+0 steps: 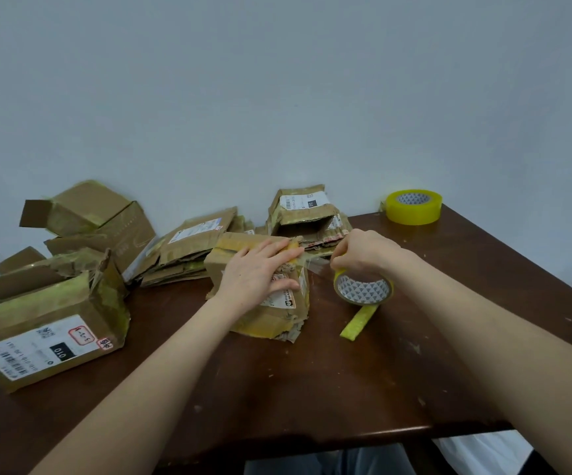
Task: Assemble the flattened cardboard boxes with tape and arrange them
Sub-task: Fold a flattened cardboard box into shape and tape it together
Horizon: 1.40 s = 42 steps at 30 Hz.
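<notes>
- The small box (pixel 267 313) stands in the middle of the frame on a dark wooden table (pixel 312 389).
- The left hand (pixel 257 275) lies flat on top of the small box, its fingers straight and together, pressing down near the box's right edge.
- The right hand (pixel 363 252), just right of the box, has its fingers curled around a tape roll (pixel 363 290).
- A clear strand of tape (pixel 315 264) stretches from the roll to the box top.
- A loose yellow strip (pixel 359 322) lies on the table below the roll.
- A second tape roll (pixel 413 206) sits at the table's upper right corner.
- A large labelled box (pixel 48 337) lies at lower left.
- Flattened boxes (pixel 188 248) are piled behind the small box, with an open box (pixel 308 214) further back.
</notes>
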Available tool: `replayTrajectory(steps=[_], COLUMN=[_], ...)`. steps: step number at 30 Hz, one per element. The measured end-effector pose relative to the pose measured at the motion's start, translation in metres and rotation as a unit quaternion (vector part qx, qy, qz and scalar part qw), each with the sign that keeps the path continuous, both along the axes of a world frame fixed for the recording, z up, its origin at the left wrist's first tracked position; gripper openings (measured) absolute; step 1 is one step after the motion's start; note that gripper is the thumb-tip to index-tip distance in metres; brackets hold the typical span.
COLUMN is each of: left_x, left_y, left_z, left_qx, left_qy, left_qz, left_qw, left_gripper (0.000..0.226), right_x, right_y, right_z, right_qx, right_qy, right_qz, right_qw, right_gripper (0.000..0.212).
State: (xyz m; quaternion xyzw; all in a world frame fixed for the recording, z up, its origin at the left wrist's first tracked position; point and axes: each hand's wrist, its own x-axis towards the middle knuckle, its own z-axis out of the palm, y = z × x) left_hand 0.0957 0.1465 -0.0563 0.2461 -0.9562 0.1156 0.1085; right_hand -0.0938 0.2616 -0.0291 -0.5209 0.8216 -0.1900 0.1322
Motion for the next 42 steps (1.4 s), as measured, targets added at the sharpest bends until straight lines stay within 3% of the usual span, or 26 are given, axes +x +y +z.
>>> replayTrajectory(steps=[4,6,8,10,13,15,20,25,29,32,36,38,42], left_x=[0.002,0.002,-0.002,-0.012,-0.039,-0.055,-0.066,-0.025,0.028,0.04,0.005,-0.024,-0.051], left_y=[0.005,0.019,0.042,0.071,0.108,0.118,0.118,0.124,0.116,0.098,0.083,0.078,0.069], left_z=[0.011,0.013,0.008,-0.004,-0.029,-0.042,-0.048,-0.033,0.0,0.035,0.058,0.058,0.033], left_qx=[0.008,-0.048,-0.13,-0.138,-0.003,0.042,0.023,0.048,0.057,0.052,0.1,0.138,0.104], left_qy=[-0.03,0.029,0.144,0.172,0.04,-0.037,-0.048,-0.083,0.015,0.156,0.326,0.334,0.253], left_qz=[0.016,-0.013,-0.103,-0.159,-0.071,0.019,0.027,0.071,0.135,0.163,0.119,0.104,0.125], left_qw=[0.999,0.998,0.976,0.962,0.997,0.998,0.998,0.993,0.989,0.973,0.933,0.927,0.954], left_gripper=[0.073,0.063,0.035,0.025,0.035,0.046,0.032,0.023,0.018,0.016,0.016,0.018,0.02], right_x=[0.003,0.003,0.004,0.005,0.007,0.007,0.004,0.001,0.001,0.003,0.006,0.006,0.004], right_y=[0.005,0.007,0.006,0.003,-0.001,-0.002,0.002,0.005,0.005,0.005,0.008,0.009,0.012], right_z=[0.006,0.01,0.014,0.016,0.016,0.016,0.015,0.013,0.011,0.011,0.01,0.007,-0.002], right_qx=[-0.046,-0.071,-0.09,-0.094,-0.098,-0.101,-0.1,-0.106,-0.104,-0.105,-0.101,-0.093,-0.07], right_qy=[-0.005,-0.006,-0.01,-0.005,-0.002,-0.005,-0.005,-0.007,-0.016,-0.02,-0.032,-0.04,-0.049], right_qz=[-0.007,-0.008,-0.012,-0.014,-0.018,-0.022,-0.024,-0.019,-0.026,-0.029,-0.03,-0.031,-0.032], right_qw=[0.999,0.997,0.996,0.995,0.995,0.995,0.995,0.994,0.994,0.994,0.994,0.994,0.996], right_gripper=[0.018,0.018,0.017,0.014,0.008,0.007,0.01,0.004,0.005,0.007,0.023,0.023,0.023])
